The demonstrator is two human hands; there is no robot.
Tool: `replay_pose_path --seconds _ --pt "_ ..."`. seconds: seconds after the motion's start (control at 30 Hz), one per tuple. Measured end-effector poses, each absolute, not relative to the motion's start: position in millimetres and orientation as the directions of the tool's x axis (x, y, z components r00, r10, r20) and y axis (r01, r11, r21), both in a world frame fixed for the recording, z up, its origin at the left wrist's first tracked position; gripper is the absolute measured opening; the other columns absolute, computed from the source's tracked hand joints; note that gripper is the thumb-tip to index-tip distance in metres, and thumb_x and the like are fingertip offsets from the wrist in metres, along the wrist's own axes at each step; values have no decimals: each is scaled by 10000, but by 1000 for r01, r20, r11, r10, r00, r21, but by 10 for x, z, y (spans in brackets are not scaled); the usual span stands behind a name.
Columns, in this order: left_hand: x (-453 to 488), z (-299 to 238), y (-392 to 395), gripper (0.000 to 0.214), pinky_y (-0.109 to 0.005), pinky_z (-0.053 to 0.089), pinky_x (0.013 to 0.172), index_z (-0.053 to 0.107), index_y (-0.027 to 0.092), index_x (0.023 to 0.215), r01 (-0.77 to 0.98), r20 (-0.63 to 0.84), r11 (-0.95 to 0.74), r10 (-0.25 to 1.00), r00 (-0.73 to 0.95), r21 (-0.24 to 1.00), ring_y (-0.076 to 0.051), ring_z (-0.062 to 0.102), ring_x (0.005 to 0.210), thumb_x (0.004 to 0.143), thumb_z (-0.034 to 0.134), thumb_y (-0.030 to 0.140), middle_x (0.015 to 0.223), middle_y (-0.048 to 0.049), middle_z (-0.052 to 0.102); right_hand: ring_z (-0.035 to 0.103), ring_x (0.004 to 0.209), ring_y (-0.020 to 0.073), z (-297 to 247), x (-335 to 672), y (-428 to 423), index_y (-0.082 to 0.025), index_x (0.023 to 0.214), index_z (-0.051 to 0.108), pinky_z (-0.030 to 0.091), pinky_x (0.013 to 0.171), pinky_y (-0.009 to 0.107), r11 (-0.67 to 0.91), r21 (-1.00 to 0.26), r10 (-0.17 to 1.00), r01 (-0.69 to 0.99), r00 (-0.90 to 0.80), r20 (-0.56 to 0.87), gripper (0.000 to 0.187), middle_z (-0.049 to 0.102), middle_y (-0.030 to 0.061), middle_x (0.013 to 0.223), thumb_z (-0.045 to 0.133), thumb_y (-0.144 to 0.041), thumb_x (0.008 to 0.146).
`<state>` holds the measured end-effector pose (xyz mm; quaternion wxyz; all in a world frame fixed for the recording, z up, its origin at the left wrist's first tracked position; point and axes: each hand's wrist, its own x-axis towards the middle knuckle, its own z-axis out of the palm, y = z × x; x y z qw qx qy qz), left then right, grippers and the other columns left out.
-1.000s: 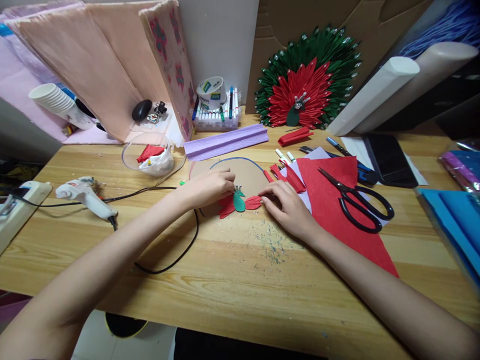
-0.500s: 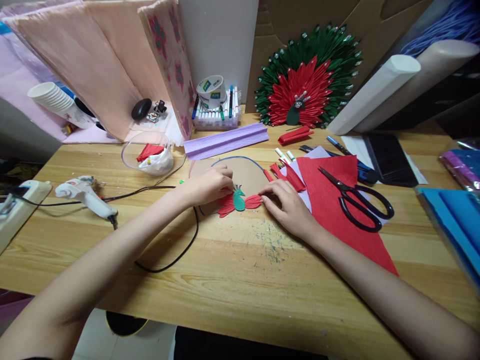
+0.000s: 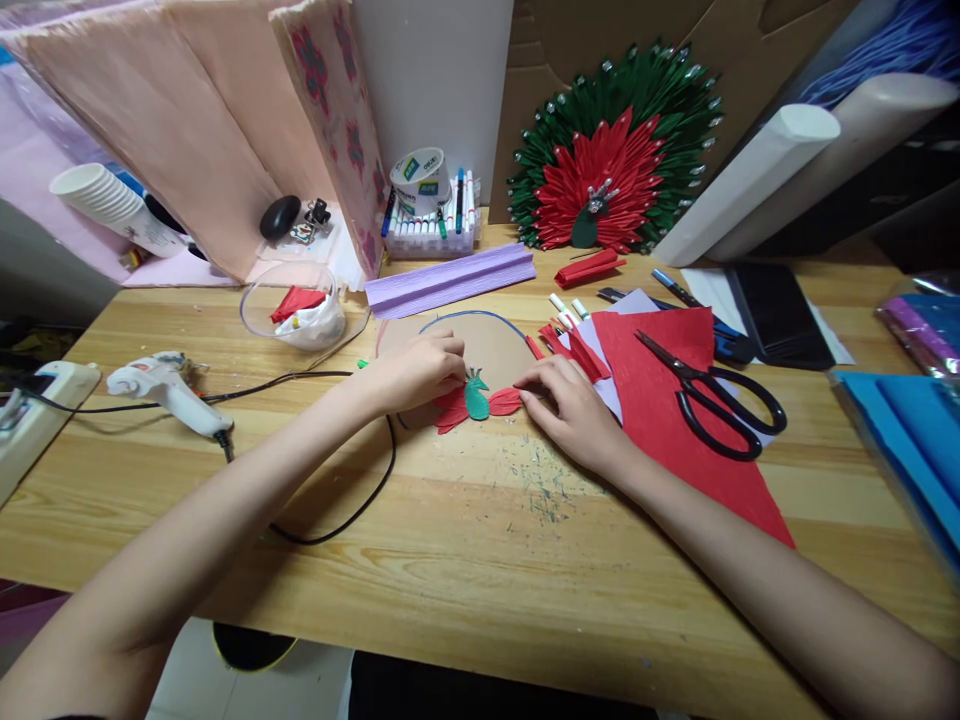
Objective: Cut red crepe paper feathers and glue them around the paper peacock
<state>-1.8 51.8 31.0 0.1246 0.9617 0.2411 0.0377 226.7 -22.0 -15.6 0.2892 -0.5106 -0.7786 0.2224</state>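
Note:
A small green paper bird (image 3: 477, 398) with a crest lies at the lower edge of a brown cardboard disc (image 3: 480, 338) edged in blue. Red paper petals fan out on both sides of it. My left hand (image 3: 431, 362) is closed, thumb and fingers pinched over the left red petals (image 3: 451, 411); its fingertips are partly hidden. On the other side, the thumb and index finger of my right hand (image 3: 564, 398) pinch the outer tip of the right red petal (image 3: 505, 402). A red crepe paper sheet (image 3: 660, 390) lies beside my right hand, with black-handled scissors (image 3: 705, 395) on it.
A glue gun (image 3: 169, 390) lies at left, its black cable looping under my left forearm. Behind the disc are a purple crepe strip (image 3: 450, 280), a marker box (image 3: 431, 235) and a finished red-and-green peacock (image 3: 600, 180). A clear bowl (image 3: 255, 310) holds red scraps.
Both hands keep their hold on the red petals almost unmoved. The view has shifted very slightly.

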Motion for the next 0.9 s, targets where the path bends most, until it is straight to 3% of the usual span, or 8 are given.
replay_pose_path --seconds 0.3,0.67,0.9 --pt "-31 304 510 224 -264 425 687 692 154 797 438 39 -858 464 885 270 -164 501 797 874 487 200 764 -57 595 519 927 234 -145 2264 -223 -203 917 563 435 812 391 374 -637 926 674 -313 212 103 567 74 947 487 -189 850" --pt "-139 173 544 160 -274 445 692 687 150 823 434 153 -802 529 834 410 -144 550 752 847 556 238 778 -58 623 513 927 222 -156 2267 -218 -200 917 556 430 812 373 368 -642 928 673 -313 204 89 563 69 955 485 -201 863" --pt "-121 170 529 159 -277 444 688 689 148 824 435 148 -802 529 836 409 -148 542 762 843 555 230 783 -61 622 520 921 235 -150 2268 -222 -208 913 566 434 805 388 373 -647 926 665 -314 211 101 566 73 942 479 -212 861"
